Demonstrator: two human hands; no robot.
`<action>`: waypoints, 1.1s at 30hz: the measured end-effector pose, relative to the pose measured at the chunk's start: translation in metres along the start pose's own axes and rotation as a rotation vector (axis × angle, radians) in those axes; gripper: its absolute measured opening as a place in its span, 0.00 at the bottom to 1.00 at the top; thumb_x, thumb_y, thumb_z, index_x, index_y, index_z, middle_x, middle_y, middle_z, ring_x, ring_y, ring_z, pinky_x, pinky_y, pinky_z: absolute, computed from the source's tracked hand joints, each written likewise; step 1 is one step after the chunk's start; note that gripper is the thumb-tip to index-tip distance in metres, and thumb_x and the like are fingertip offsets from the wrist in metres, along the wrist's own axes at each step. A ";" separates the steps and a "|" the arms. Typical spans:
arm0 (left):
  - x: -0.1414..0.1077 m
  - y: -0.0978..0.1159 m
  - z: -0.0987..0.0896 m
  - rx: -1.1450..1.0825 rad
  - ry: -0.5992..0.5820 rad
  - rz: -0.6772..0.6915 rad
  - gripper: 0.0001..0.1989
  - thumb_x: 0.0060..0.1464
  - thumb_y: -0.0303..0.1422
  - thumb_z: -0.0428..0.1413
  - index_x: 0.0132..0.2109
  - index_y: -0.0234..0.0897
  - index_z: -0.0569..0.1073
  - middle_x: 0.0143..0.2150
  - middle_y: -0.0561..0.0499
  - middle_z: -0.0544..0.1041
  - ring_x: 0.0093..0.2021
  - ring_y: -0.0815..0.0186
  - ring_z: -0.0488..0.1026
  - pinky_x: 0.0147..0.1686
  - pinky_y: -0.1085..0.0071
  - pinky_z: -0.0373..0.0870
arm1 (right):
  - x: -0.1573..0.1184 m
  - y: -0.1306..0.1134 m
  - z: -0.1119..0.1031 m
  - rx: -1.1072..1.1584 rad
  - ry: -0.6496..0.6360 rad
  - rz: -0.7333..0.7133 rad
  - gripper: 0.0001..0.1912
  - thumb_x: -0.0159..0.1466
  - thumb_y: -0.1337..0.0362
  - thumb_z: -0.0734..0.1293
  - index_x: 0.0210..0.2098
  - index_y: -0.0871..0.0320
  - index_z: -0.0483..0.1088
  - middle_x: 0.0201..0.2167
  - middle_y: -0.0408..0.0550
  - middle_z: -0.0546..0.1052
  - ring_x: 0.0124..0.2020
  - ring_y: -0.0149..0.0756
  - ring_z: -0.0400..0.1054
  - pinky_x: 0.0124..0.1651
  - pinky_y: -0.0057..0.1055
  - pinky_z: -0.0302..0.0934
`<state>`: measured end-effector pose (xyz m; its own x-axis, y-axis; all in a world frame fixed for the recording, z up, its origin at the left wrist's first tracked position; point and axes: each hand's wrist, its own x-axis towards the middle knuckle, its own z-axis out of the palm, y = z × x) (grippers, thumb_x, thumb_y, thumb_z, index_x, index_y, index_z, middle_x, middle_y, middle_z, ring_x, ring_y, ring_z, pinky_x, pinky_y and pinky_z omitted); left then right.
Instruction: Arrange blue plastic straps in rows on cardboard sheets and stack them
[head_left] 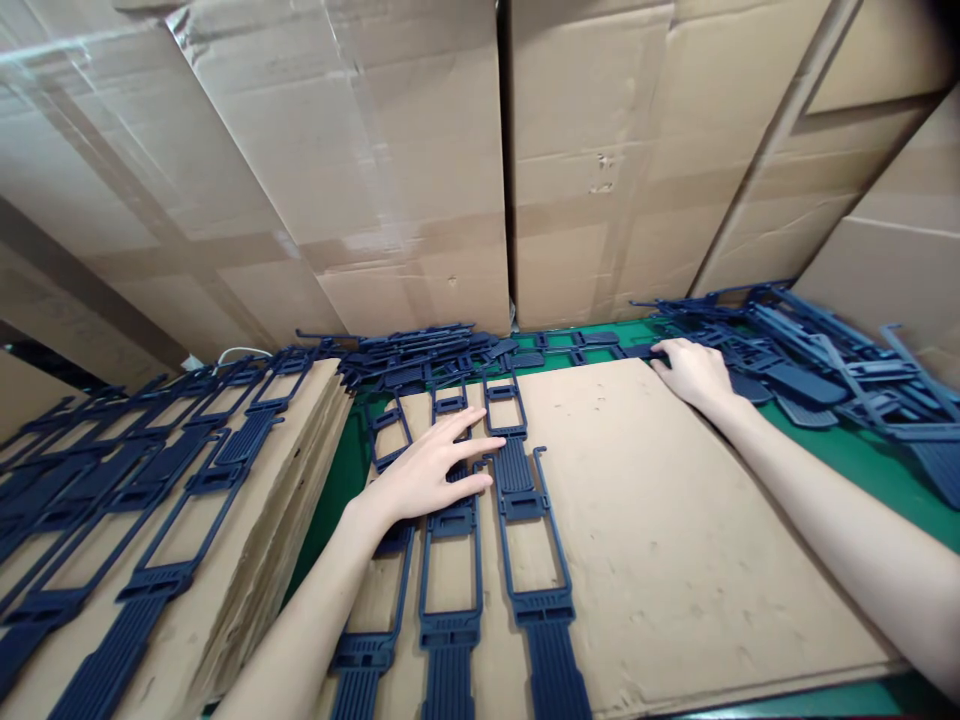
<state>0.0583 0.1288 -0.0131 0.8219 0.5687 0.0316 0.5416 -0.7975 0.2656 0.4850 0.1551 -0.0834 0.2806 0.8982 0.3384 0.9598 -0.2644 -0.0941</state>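
My left hand (427, 470) lies palm down with its fingers spread over dark blue plastic frames with ridged panels. The rightmost frame (515, 465) is just beyond its fingertips; parts of the frames beside it are hidden under the hand. These frames lie lengthwise in a row on a cardboard sheet (660, 530). At the sheet's far edge, my right hand (694, 370) has its fingers bent down on the end of another dark blue plastic frame (634, 351), which lies sideways there. The thumb's contact with it is partly hidden.
A stack of cardboard sheets (277, 510) on the left carries more rows of the frames (165, 575). Loose frames are piled at the back (420, 350) and right (806, 380) on a green surface (862, 470). Large cardboard boxes (600, 200) stand behind.
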 end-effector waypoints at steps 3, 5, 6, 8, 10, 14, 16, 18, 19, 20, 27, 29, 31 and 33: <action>0.000 0.000 0.000 0.002 -0.004 -0.013 0.24 0.59 0.47 0.49 0.61 0.49 0.65 0.69 0.49 0.50 0.68 0.55 0.47 0.65 0.55 0.47 | -0.001 0.000 0.000 -0.004 -0.005 -0.010 0.18 0.63 0.62 0.57 0.47 0.61 0.71 0.50 0.56 0.73 0.49 0.47 0.66 0.49 0.41 0.55; 0.000 -0.003 0.000 -0.013 -0.008 -0.019 0.25 0.59 0.49 0.48 0.61 0.50 0.65 0.69 0.50 0.50 0.69 0.55 0.46 0.65 0.54 0.45 | -0.001 -0.001 -0.002 -0.011 -0.007 -0.015 0.18 0.63 0.62 0.57 0.46 0.60 0.71 0.49 0.56 0.73 0.48 0.46 0.66 0.48 0.41 0.55; 0.000 -0.006 0.000 -0.029 -0.004 -0.024 0.25 0.60 0.49 0.47 0.61 0.50 0.64 0.70 0.50 0.49 0.69 0.55 0.46 0.65 0.54 0.45 | -0.001 -0.001 -0.005 -0.018 -0.005 -0.015 0.17 0.62 0.61 0.58 0.46 0.59 0.72 0.48 0.55 0.73 0.48 0.46 0.65 0.48 0.41 0.54; 0.000 -0.014 0.000 -0.052 0.022 -0.047 0.25 0.62 0.48 0.42 0.63 0.48 0.62 0.69 0.50 0.50 0.69 0.57 0.45 0.65 0.55 0.45 | 0.000 0.000 -0.014 -0.034 0.012 0.005 0.17 0.61 0.60 0.59 0.46 0.59 0.71 0.48 0.56 0.73 0.48 0.48 0.65 0.49 0.42 0.54; 0.000 -0.024 -0.001 -0.019 0.062 -0.087 0.26 0.63 0.47 0.39 0.63 0.45 0.61 0.69 0.48 0.52 0.69 0.58 0.45 0.66 0.54 0.42 | 0.002 0.003 -0.027 -0.057 0.048 0.051 0.19 0.61 0.58 0.60 0.47 0.60 0.70 0.48 0.57 0.72 0.49 0.49 0.63 0.48 0.43 0.53; -0.002 -0.041 0.001 0.090 0.125 -0.149 0.27 0.62 0.49 0.39 0.64 0.46 0.59 0.69 0.46 0.50 0.69 0.55 0.43 0.65 0.48 0.37 | 0.001 0.024 -0.055 -0.162 0.075 0.183 0.26 0.61 0.52 0.60 0.51 0.64 0.67 0.50 0.65 0.70 0.50 0.55 0.61 0.45 0.44 0.53; -0.002 -0.046 0.003 0.090 0.136 -0.150 0.28 0.62 0.50 0.40 0.65 0.48 0.57 0.70 0.47 0.47 0.69 0.54 0.42 0.64 0.48 0.40 | -0.004 0.040 -0.066 -0.221 0.010 0.237 0.30 0.60 0.48 0.61 0.51 0.66 0.66 0.49 0.70 0.69 0.49 0.57 0.62 0.43 0.45 0.52; -0.002 -0.047 0.006 0.090 0.135 -0.139 0.28 0.61 0.51 0.41 0.65 0.48 0.56 0.70 0.47 0.46 0.69 0.54 0.43 0.64 0.48 0.42 | -0.013 0.055 -0.072 -0.251 -0.067 0.265 0.32 0.59 0.44 0.62 0.47 0.68 0.67 0.46 0.73 0.70 0.45 0.57 0.63 0.40 0.45 0.51; -0.002 -0.048 0.007 0.095 0.135 -0.131 0.29 0.61 0.51 0.42 0.65 0.48 0.56 0.70 0.46 0.47 0.69 0.53 0.43 0.64 0.48 0.42 | -0.018 0.061 -0.074 -0.257 -0.096 0.269 0.31 0.58 0.44 0.63 0.44 0.68 0.68 0.43 0.73 0.71 0.43 0.56 0.64 0.39 0.44 0.50; -0.001 -0.047 0.008 0.103 0.136 -0.120 0.29 0.60 0.51 0.42 0.65 0.48 0.56 0.70 0.45 0.47 0.69 0.53 0.44 0.64 0.47 0.41 | -0.023 0.065 -0.074 -0.260 -0.116 0.268 0.30 0.57 0.43 0.64 0.41 0.68 0.69 0.40 0.73 0.72 0.41 0.55 0.65 0.38 0.44 0.50; -0.001 -0.041 0.005 0.122 0.109 -0.074 0.28 0.60 0.51 0.42 0.61 0.43 0.64 0.69 0.44 0.52 0.68 0.53 0.45 0.64 0.49 0.43 | -0.041 0.076 -0.060 -0.248 -0.116 0.211 0.21 0.60 0.51 0.64 0.41 0.63 0.69 0.41 0.69 0.72 0.38 0.49 0.65 0.35 0.41 0.47; -0.001 -0.039 0.004 0.105 0.105 -0.063 0.29 0.60 0.50 0.43 0.64 0.42 0.60 0.69 0.43 0.52 0.69 0.54 0.45 0.65 0.50 0.43 | -0.038 0.076 -0.058 -0.240 -0.113 0.223 0.18 0.59 0.54 0.65 0.41 0.63 0.69 0.40 0.68 0.72 0.38 0.50 0.65 0.35 0.41 0.47; -0.002 -0.038 0.004 0.092 0.104 -0.048 0.30 0.61 0.49 0.43 0.65 0.41 0.57 0.69 0.43 0.51 0.69 0.56 0.45 0.65 0.51 0.42 | -0.033 0.076 -0.059 -0.223 -0.122 0.231 0.17 0.58 0.55 0.67 0.40 0.62 0.71 0.38 0.67 0.74 0.37 0.49 0.65 0.35 0.40 0.46; -0.002 -0.037 0.004 0.088 0.101 -0.038 0.29 0.61 0.47 0.44 0.65 0.40 0.56 0.69 0.42 0.50 0.69 0.56 0.45 0.65 0.51 0.40 | -0.030 0.073 -0.062 -0.200 -0.118 0.240 0.18 0.59 0.56 0.66 0.42 0.62 0.71 0.39 0.66 0.74 0.36 0.49 0.65 0.34 0.39 0.46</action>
<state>0.0376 0.1570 -0.0273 0.7810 0.6125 0.1215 0.5889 -0.7872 0.1829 0.5464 0.0871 -0.0425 0.5084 0.8334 0.2166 0.8496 -0.5265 0.0317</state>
